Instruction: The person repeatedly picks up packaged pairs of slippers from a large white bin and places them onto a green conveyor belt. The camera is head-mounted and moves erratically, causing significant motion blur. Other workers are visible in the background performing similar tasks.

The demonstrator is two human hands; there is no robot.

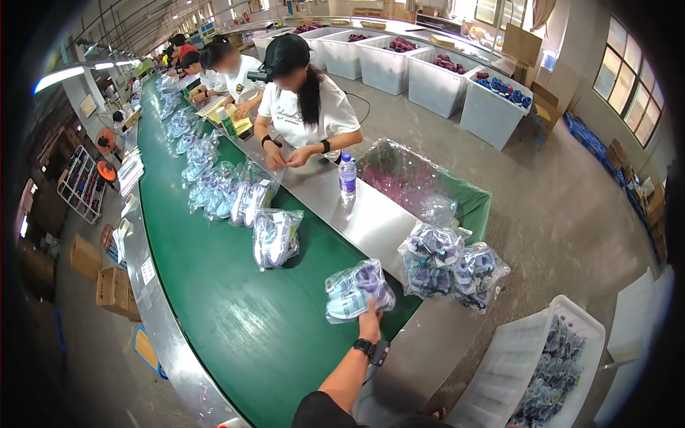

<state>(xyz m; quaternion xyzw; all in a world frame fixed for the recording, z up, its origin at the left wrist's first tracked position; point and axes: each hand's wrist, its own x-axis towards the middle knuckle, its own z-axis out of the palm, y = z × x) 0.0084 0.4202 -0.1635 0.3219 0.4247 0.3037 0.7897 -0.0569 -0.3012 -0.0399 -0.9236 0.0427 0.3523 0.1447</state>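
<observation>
One bare left hand (371,324) only; no right hand in view. Pinches the near side of a clear, crinkled plastic bag of pale-blue and purple shoes (349,294), thumb over the film, other fingers mostly hidden; cannot tell how far beneath the bag. Probably taken by that side for being closest to the forearm. Sits at the near end of a wide green conveyor belt (214,321), just beside a shiny steel ledge (442,335); cannot tell whether resting fully or slightly lifted. Farther along, a line of similar clear-bagged pale shoes (277,239), set toward the side of a co-worker in a white T-shirt (307,107), likely for easy reach. To the right, clear bags of purple-and-dark shoes (432,253) heaped on steel, perhaps to leave the belt free. Lower right, a white plastic bin (499,360) of bagged shoes, likely deep-walled to contain a loose pile.
</observation>
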